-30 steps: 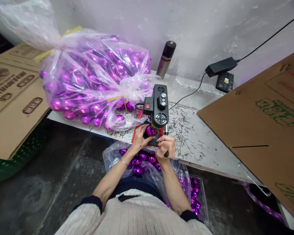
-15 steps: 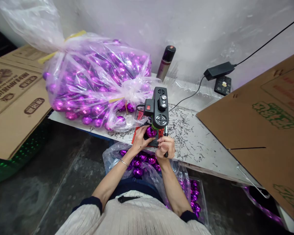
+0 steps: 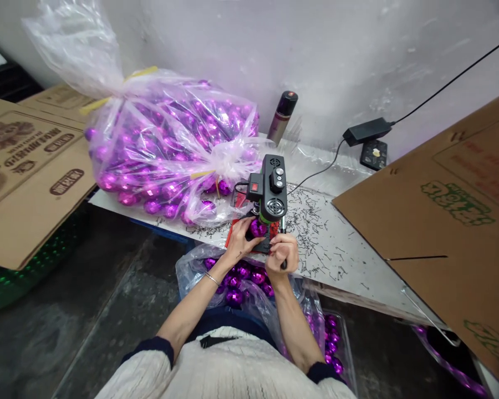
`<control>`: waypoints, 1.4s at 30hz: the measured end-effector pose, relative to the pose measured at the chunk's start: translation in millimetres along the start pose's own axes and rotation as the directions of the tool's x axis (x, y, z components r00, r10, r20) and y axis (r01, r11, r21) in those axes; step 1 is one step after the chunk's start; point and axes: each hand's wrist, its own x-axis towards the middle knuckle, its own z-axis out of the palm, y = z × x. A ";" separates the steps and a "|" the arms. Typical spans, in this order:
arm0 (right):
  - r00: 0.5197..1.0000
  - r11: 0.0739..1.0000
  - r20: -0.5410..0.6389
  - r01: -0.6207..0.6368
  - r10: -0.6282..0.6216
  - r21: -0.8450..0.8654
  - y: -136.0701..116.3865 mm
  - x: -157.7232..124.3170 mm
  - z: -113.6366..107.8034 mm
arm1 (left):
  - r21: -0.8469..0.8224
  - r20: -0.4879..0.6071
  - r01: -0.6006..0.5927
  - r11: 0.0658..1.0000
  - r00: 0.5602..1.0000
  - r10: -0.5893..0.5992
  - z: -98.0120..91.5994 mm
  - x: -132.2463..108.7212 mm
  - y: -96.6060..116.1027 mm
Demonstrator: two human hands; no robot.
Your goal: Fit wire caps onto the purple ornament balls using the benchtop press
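Observation:
A black machine (image 3: 274, 188) with a red switch and two round vents stands on a red and black base on the white table. My left hand (image 3: 240, 239) is closed on a shiny purple ball (image 3: 258, 228) under the machine's head. To its right, my right hand (image 3: 283, 253) is wrapped round the machine's lever (image 3: 283, 224), whose dark end shows below the fingers. Below the table edge, an open clear bag of purple balls (image 3: 234, 296) lies at my lap.
A tied clear bag full of purple balls (image 3: 162, 138) lies on the table's left. A spray can (image 3: 283, 117), a power adapter (image 3: 366, 131) and small dark wire pieces (image 3: 311, 221) are behind and right. Cardboard boxes (image 3: 33, 183) flank both sides.
The view has shifted a little, so the scene sits slightly lower in the picture. Both hands keep their holds, on the ball and on the lever.

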 end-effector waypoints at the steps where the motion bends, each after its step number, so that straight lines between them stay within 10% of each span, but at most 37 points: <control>1: 0.999 0.999 0.004 -0.039 0.039 -0.002 -5.6 7.9 -1.4 | -0.005 -0.002 0.001 1.000 1.000 -0.001 0.5 1.0 0.2; 5: 0.994 0.994 0.024 -0.107 0.107 0.009 -22.4 36.6 -7.4 | 0.008 -0.047 -0.028 1.000 0.998 0.029 -6.6 -13.0 7.9; 10: 0.995 0.997 0.065 -0.073 0.072 0.020 -21.7 33.1 -10.9 | 0.046 0.138 -0.214 0.976 0.969 0.206 -32.0 -94.8 11.3; 15: 0.994 0.995 0.049 -0.100 0.100 0.009 -14.4 15.6 -10.1 | 0.272 0.369 0.038 0.962 0.919 -0.141 -38.1 -140.3 -8.4; 23: 0.995 0.996 0.053 -0.087 0.086 0.019 -13.3 15.7 -10.4 | 0.603 0.494 0.239 0.761 0.637 -0.592 -33.6 -72.1 26.9; 29: 0.994 0.996 0.075 -0.085 0.083 0.023 -12.9 12.2 -11.0 | 0.330 0.571 0.175 0.928 0.745 -0.344 -84.1 -18.5 44.5; 33: 0.995 0.996 0.058 -0.087 0.086 0.018 -13.9 12.7 -9.4 | 0.405 0.074 0.245 0.881 0.951 -0.299 -104.6 62.7 28.0; 37: 0.996 0.998 0.069 -0.061 0.059 0.025 -16.1 15.7 -8.7 | 0.611 0.031 0.335 0.717 0.895 -0.445 -90.3 124.2 5.7; 42: 0.997 0.998 0.061 -0.057 0.055 0.041 -17.7 17.4 -8.1 | 0.578 0.089 0.367 0.729 0.860 -0.503 -74.1 135.7 -2.3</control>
